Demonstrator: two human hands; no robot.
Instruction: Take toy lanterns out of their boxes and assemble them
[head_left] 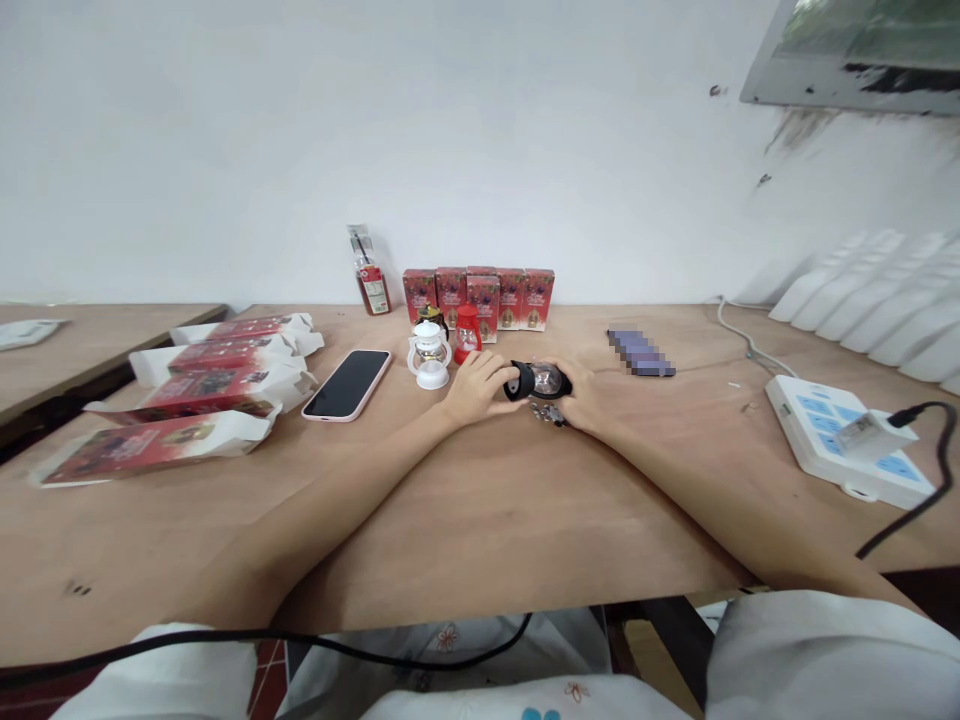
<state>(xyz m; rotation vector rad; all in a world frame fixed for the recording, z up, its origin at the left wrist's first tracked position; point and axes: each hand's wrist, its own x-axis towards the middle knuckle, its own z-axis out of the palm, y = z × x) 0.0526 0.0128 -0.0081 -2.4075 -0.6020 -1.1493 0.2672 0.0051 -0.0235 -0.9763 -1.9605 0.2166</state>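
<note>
A small black lantern (546,379) with a clear middle lies on its side between my two hands, its base turned to the left. My left hand (480,388) grips the base end, fingers over the top. Around the other end are the fingers of my right hand (580,395). Just below the lantern, several small shiny silver pieces (547,413) rest on the table; their kind is too small to make out. To the left of my hands stand a white lantern (431,358), a red lantern (467,333) and a dark, bronze-coloured lantern (430,318), all upright.
Several red printed boxes (525,298) stand against the wall beside a bottle (372,285). Opened flat red cartons (161,447) lie at the left, near a phone (347,385). At the right are a pixelated flat item (640,353) and a power strip (810,425) with a plugged-in charger.
</note>
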